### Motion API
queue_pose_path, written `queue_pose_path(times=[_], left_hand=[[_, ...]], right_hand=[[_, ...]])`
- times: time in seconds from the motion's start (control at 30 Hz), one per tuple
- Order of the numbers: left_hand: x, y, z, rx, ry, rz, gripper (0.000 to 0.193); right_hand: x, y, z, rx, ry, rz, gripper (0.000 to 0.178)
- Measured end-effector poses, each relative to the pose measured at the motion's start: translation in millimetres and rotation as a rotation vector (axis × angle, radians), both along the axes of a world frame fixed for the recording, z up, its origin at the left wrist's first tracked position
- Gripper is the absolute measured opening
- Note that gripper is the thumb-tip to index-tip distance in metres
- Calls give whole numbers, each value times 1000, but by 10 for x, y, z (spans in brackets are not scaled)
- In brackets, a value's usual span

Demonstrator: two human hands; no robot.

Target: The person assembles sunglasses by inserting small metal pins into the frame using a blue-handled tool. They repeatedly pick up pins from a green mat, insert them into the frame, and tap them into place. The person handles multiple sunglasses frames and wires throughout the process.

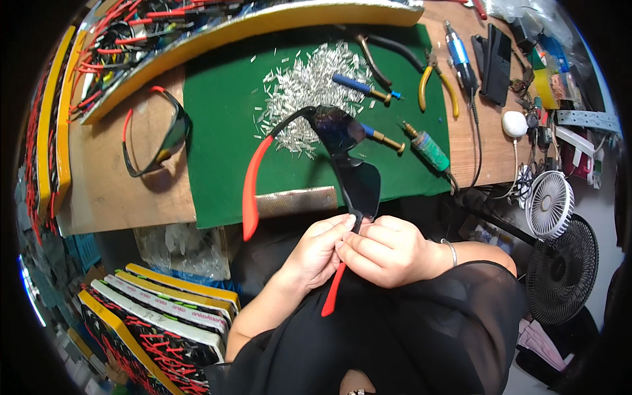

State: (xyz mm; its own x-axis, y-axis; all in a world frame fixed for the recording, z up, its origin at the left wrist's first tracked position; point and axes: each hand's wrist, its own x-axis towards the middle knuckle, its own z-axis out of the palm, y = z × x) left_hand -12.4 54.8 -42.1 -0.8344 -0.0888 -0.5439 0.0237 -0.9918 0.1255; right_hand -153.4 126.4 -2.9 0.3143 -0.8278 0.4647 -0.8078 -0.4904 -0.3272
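At the lower left stood a stack of trays [172, 307], pink lettering running along one white edge. Above it, on the tan bench top [92, 191], lay a spare pair of sunglasses [176, 135]. Further along, a heap of small silvery pieces [306, 85] covered part of a green mat [224, 164]. The held sunglasses [363, 187] were up in front of the mat, one red arm tip [251, 197] out to the left, the other pointing down below the fingers. They looked light and springy, the red ends perhaps rubbery; the dark lenses seemed smooth and easy to smear or scratch, so the black arm near the hinge struck me as the sound place to grip. There the left hand [316, 249] pinched with thumb and fingers, and touching it, the right hand [388, 253] grasped the same part, fingers curled. I could read no mark on them. Rightward lay a green-handled tool [431, 153] and yellow-handled pliers [453, 95], with no writing I could make out
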Motion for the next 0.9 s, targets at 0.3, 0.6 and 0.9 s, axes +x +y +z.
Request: queue_pose_path(times=[0.3,0.6,0.9], left_hand=[[-87,-63,-46,4,-194,-92,27],[-47,-79,-100,269,-190,-15,25],[-117,-5,-76,127,-322,2,25]], right_hand=[[-493,50,81,256,-133,-208,17],[-693,-524,-494,63,220,-537,15],[-613,-530,-522,203,202,-529,22]])
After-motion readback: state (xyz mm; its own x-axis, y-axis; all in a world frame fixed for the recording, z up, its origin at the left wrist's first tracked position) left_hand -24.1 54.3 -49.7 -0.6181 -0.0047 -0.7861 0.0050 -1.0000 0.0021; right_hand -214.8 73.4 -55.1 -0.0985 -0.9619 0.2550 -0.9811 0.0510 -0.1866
